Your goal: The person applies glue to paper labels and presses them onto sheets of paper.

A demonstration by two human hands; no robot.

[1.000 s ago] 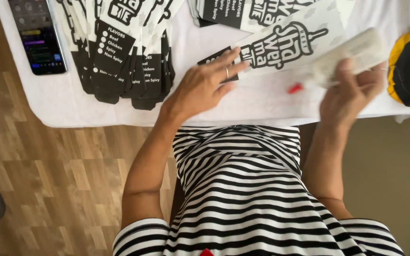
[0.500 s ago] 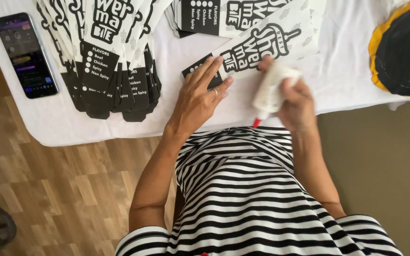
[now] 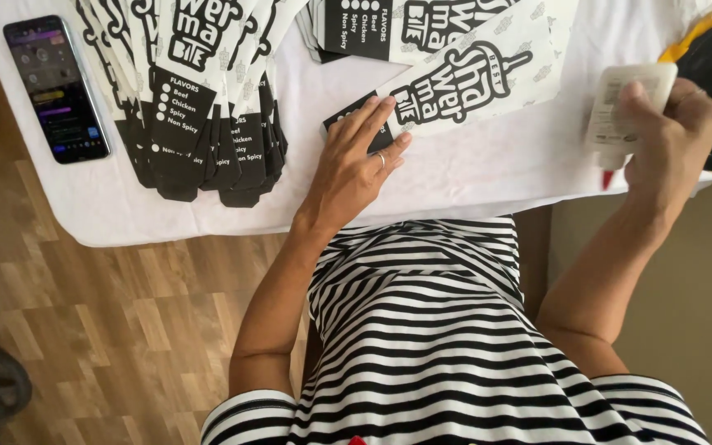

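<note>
Left hand [image 3: 356, 169]: palm down, fingers spread flat on the black end of a flat printed carton sleeve [image 3: 463, 82]; grip released, pinning rather than grasping.
Right hand [image 3: 669, 136]: grip clenched around a white glue bottle [image 3: 624, 107], red tip pointing down at the desk edge.
Sleeve in hand: white with black lettering, lying slantwise on the desk [image 3: 471, 173], running up and away from the left fingertips toward the bottle.
Doing it well: judged, keep the left palm firm so the sleeve cannot slide; bring the red tip onto the flap edge, thin even line.
Stack left of the pinning hand: fanned black-and-white sleeves [image 3: 199, 107], black tabs nearest.
Second stack [image 3: 389, 25]: beyond the fingertips.
Phone [image 3: 55, 86]: far left, screen lit.
</note>
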